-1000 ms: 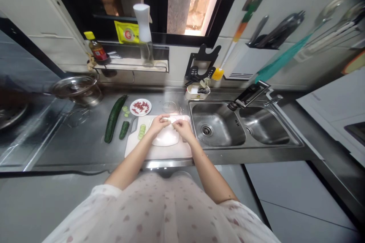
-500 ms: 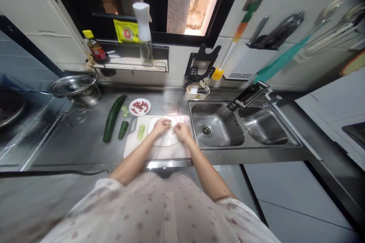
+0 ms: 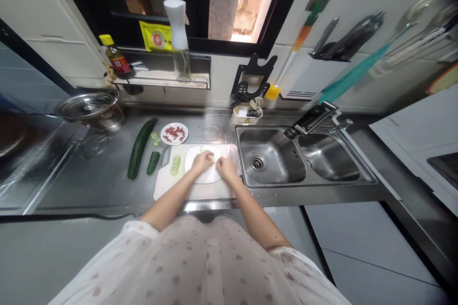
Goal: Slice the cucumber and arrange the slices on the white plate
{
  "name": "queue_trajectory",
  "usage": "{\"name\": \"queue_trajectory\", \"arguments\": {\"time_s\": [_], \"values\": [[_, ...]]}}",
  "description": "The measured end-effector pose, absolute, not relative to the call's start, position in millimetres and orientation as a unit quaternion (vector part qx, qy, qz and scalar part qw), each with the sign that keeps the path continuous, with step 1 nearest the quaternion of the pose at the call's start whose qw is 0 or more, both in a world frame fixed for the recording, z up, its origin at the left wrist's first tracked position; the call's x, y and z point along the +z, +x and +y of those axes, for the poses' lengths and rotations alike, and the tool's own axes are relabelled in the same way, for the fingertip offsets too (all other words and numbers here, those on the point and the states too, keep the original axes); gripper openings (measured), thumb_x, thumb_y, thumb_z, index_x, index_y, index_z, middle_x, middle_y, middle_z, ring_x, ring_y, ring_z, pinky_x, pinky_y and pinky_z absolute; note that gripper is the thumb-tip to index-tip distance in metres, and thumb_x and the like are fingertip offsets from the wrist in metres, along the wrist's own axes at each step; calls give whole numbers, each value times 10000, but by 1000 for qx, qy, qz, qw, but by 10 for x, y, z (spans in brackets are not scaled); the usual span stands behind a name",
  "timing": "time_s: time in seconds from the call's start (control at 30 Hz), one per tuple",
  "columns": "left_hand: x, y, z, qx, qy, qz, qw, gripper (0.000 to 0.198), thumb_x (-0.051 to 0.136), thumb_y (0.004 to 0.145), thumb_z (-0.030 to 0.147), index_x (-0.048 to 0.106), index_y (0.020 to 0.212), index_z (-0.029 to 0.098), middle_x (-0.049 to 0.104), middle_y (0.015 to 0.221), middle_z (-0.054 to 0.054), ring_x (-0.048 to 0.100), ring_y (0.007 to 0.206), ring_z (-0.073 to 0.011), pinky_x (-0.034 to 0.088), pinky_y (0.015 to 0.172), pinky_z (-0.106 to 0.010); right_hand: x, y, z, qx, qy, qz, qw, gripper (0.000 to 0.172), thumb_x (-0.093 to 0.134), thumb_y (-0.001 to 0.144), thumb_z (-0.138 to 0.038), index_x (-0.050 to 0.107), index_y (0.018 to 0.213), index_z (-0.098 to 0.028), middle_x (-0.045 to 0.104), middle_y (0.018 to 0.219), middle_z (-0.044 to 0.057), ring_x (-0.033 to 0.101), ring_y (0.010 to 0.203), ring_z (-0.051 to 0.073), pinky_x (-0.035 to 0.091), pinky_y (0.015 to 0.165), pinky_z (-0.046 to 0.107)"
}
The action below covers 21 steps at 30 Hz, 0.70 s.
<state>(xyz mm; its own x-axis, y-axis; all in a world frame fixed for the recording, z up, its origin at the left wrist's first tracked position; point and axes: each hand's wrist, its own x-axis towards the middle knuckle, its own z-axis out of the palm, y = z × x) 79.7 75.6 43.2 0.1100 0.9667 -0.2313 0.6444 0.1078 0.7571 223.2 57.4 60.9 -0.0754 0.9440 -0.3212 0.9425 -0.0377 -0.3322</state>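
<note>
Cucumber slices (image 3: 175, 165), pale green and round, lie in an overlapping row on the left part of a whitish rectangular cutting board (image 3: 164, 189) with a grey handle at its far left corner. Beside the row, a white plate with rounded corners (image 3: 203, 178) sits on the board, with a bit of pale green at its far edge. Over this plate, the person's bare left hand (image 3: 202, 160) and right hand (image 3: 226, 169) are close together, fingers curled and narrow; a small pale bit shows between them, but I cannot tell which hand, if either, grips it. The forearms come from the short sleeves of a white blouse patterned with small dark hearts (image 3: 200, 267). Left of the board, on the grey metal surface (image 3: 100, 186), are a long dark green cucumber (image 3: 140, 149), a shorter cut piece of dark green cucumber (image 3: 153, 163) and a few loose pale green slices (image 3: 155, 139). Just beyond the board, a small round white plate (image 3: 163, 135) holds chopped red bits (image 3: 174, 132). A double stainless-steel sink (image 3: 275, 152) lies just right of the board; a lidded silver metal pot (image 3: 110, 118) stands at the far left.
</note>
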Motion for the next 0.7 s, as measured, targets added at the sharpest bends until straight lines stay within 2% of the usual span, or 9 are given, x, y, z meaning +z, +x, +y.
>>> {"name": "queue_trajectory", "arguments": {"time_s": [0.13, 0.4, 0.57, 0.7], "values": [[424, 832, 755, 185, 660, 642, 344, 356, 624, 742, 147, 670, 1091, 201, 708, 890, -34, 639, 862, -164, 459, 794, -238, 590, 2222, 570, 223, -682, -696, -19, 220, 468, 910, -237, 657, 1000, -167, 697, 972, 104, 615, 885, 177, 365, 718, 232], [441, 869, 722, 129, 709, 636, 275, 282, 561, 807, 219, 693, 1057, 203, 701, 938, -74, 626, 912, -209, 446, 815, -283, 518, 2204, 538, 198, -677, -709, -12, 211, 459, 911, -221, 633, 1021, -178, 678, 994, 100, 590, 883, 179, 362, 736, 252], [450, 832, 678, 131, 714, 636, 262, 297, 545, 823, 208, 687, 1084, 215, 695, 981, -63, 610, 950, -203, 438, 842, -282, 505, 2268, 434, 190, -653, -733, 16, 267, 429, 922, -215, 632, 1092, -183, 653, 1017, 97, 558, 928, 184, 356, 768, 258], [464, 800, 628, 139, 732, 622, 242, 279, 554, 844, 243, 692, 1085, 218, 681, 1024, -66, 592, 990, -208, 429, 874, -285, 509, 2328, 319, 169, -640, -749, -6, 293, 406, 935, -238, 660, 1073, -186, 640, 987, 106, 543, 919, 195, 350, 772, 270]]}}
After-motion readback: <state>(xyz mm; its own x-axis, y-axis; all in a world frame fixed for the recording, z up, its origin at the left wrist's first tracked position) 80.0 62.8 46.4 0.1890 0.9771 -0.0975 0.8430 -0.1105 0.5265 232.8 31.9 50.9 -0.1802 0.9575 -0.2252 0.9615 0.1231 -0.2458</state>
